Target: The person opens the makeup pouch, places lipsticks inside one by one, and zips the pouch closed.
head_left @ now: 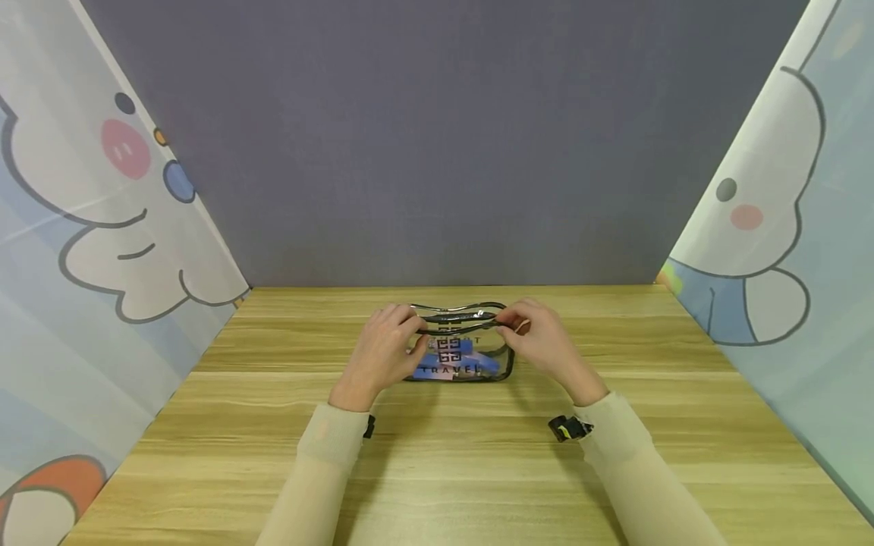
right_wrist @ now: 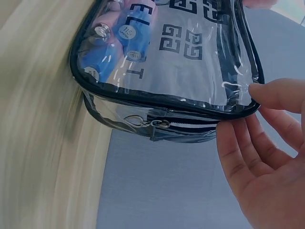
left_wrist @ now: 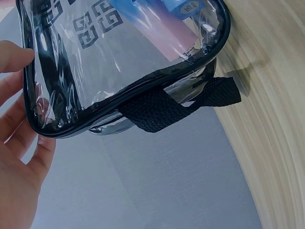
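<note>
A clear plastic zip bag (head_left: 488, 356) with black piping and dark printed lettering stands on the table in the head view. Inside lie several blue-and-pink bottles (right_wrist: 112, 47). My left hand (head_left: 385, 349) pinches its upper left edge, thumb on the front and fingers behind. At the upper right corner, my right hand (head_left: 546, 345) holds the edge between thumb and fingers. In the right wrist view, the zipper pull (right_wrist: 159, 123) hangs at the side, next to a short length of zipper. A black webbing strap (left_wrist: 159, 112) is on the other side.
The wood-grain table (head_left: 464, 462) reaches back to a grey upright panel (head_left: 451, 152). Cartoon-printed curtains (head_left: 61, 250) flank the table on both sides. A black wrist device (head_left: 570, 428) shows by the right sleeve.
</note>
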`<act>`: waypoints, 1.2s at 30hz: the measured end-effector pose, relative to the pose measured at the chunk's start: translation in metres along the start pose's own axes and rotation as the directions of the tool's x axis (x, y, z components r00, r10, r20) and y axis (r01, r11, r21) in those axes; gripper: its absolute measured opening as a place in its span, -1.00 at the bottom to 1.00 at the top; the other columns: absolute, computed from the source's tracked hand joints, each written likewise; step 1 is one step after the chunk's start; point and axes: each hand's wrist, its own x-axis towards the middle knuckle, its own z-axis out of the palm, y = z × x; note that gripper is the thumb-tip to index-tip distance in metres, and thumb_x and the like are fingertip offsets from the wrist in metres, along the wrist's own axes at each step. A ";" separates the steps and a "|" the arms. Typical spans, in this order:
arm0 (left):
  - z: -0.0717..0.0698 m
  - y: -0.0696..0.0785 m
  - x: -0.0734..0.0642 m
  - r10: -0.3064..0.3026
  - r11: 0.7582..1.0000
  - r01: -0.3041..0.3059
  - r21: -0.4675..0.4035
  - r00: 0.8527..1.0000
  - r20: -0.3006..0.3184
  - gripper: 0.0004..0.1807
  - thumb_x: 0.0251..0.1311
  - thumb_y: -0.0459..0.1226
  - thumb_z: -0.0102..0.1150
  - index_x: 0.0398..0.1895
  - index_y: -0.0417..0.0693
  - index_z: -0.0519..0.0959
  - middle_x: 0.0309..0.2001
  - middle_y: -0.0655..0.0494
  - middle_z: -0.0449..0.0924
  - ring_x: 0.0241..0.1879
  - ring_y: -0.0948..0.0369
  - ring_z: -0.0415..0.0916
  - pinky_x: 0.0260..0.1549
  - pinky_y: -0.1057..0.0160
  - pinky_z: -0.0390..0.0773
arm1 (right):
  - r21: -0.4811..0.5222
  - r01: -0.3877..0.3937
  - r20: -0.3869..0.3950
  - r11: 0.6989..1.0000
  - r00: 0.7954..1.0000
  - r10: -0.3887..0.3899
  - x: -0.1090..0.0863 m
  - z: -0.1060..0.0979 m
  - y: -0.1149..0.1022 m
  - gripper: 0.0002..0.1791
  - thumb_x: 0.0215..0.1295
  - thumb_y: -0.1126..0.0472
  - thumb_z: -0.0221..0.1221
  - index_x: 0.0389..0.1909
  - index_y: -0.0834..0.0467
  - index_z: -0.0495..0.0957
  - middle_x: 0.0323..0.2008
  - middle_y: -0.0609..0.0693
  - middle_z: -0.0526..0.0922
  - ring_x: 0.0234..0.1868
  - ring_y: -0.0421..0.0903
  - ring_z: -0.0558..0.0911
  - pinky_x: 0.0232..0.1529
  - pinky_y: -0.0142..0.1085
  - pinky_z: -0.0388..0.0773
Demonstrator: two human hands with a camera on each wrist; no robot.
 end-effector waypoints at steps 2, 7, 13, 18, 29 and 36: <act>0.000 0.000 0.000 0.002 1.000 -0.002 0.001 1.000 -0.006 -0.92 0.12 -0.34 0.43 -0.33 -0.08 0.71 -0.30 0.09 0.61 -0.28 0.10 0.54 -0.28 0.13 0.53 | 0.009 -0.010 -0.004 1.000 1.000 0.010 -0.001 0.000 0.001 -0.87 0.32 0.36 0.30 -0.13 0.24 0.69 -0.20 0.04 0.64 -0.23 -0.07 0.61 -0.21 -0.23 0.62; 0.000 -0.001 0.000 0.009 1.000 -0.009 0.011 1.000 -0.004 -0.93 0.12 -0.33 0.42 -0.33 -0.07 0.72 -0.30 0.10 0.61 -0.28 0.11 0.54 -0.27 0.13 0.53 | 0.022 -0.041 -0.007 0.999 0.999 0.041 -0.003 0.000 0.002 -0.86 0.31 0.36 0.31 -0.13 0.23 0.69 -0.19 0.04 0.65 -0.22 -0.05 0.62 -0.19 -0.19 0.62; 0.001 -0.001 -0.001 0.010 1.000 -0.010 0.007 1.000 0.000 -0.94 0.13 -0.34 0.41 -0.34 -0.06 0.71 -0.30 0.10 0.60 -0.28 0.11 0.54 -0.28 0.13 0.53 | 0.043 -0.058 0.008 0.997 0.998 0.058 -0.004 0.000 0.006 -0.86 0.33 0.30 0.31 -0.11 0.19 0.69 -0.17 0.01 0.66 -0.19 -0.06 0.62 -0.16 -0.18 0.62; 0.002 -0.001 -0.001 0.011 1.000 -0.011 0.008 1.000 -0.003 -0.94 0.13 -0.34 0.41 -0.34 -0.06 0.71 -0.31 0.10 0.59 -0.29 0.11 0.53 -0.29 0.13 0.52 | 0.104 -0.074 0.028 0.992 0.997 0.071 -0.003 -0.004 0.013 -0.85 0.38 0.27 0.28 -0.09 0.19 0.68 -0.16 0.04 0.68 -0.17 -0.05 0.63 -0.13 -0.19 0.62; 0.002 0.000 -0.001 0.007 1.000 -0.007 0.009 1.000 -0.006 -0.93 0.12 -0.34 0.42 -0.34 -0.07 0.71 -0.31 0.10 0.59 -0.29 0.12 0.53 -0.30 0.15 0.52 | 0.242 -0.165 0.048 0.956 0.986 0.159 -0.003 -0.008 0.022 -0.82 0.43 0.25 0.23 -0.09 0.28 0.68 -0.16 0.16 0.71 -0.22 0.09 0.69 -0.18 -0.18 0.64; 0.002 -0.001 -0.001 0.009 1.000 -0.009 0.003 1.000 -0.011 -0.94 0.12 -0.34 0.41 -0.35 -0.07 0.71 -0.32 0.10 0.59 -0.29 0.11 0.52 -0.31 0.16 0.50 | 0.287 -0.232 0.056 0.929 0.973 0.225 -0.001 -0.008 0.031 -0.81 0.42 0.31 0.19 -0.12 0.38 0.65 -0.24 0.26 0.69 -0.21 0.24 0.67 -0.13 0.01 0.68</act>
